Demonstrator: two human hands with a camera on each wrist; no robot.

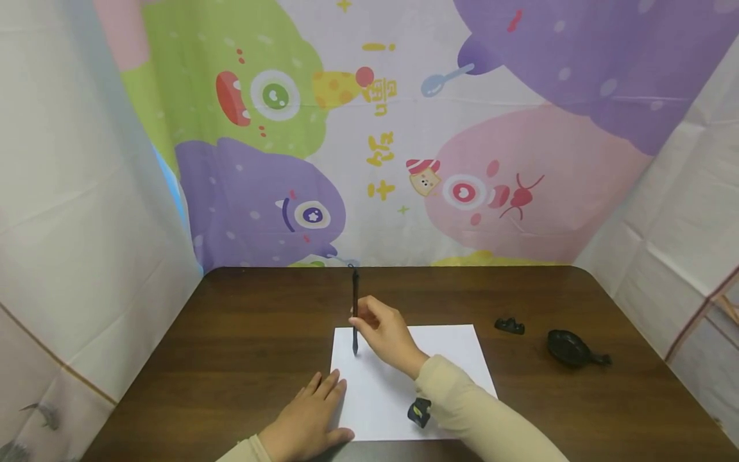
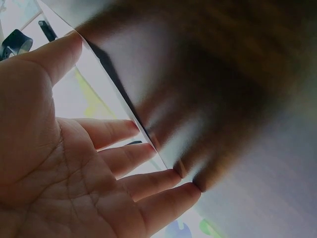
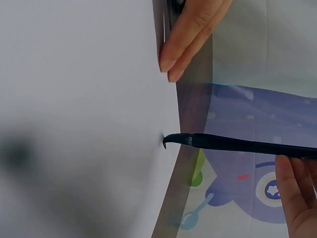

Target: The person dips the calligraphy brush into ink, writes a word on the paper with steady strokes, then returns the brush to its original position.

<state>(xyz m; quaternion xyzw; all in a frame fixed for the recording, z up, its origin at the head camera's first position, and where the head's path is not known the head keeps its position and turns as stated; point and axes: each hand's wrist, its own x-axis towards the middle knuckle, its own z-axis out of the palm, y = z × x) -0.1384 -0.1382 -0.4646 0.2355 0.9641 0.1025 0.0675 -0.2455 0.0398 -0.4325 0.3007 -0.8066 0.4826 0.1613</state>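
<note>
My right hand (image 1: 387,330) pinches a dark writing brush (image 1: 355,311), which stands nearly upright over the upper left of a white sheet of paper (image 1: 398,385). In the right wrist view the black bristles (image 3: 173,139) bend at the tip, against the paper. My left hand (image 1: 306,410) lies flat, fingers spread, across the sheet's left edge. From below, the left wrist view gives its palm (image 2: 74,163) and straight fingers, with the fingertips down. A small black object (image 1: 419,412) with a yellow-green mark is beside the right sleeve, above the sheet's lower part.
To the right on the brown table (image 1: 242,346) are a small bumpy black brush rest (image 1: 510,326) and a black leaf-like dish (image 1: 568,348) with a short handle. A cartoon-printed curtain (image 1: 381,224) hangs behind the table; pale cloth hangs at both sides.
</note>
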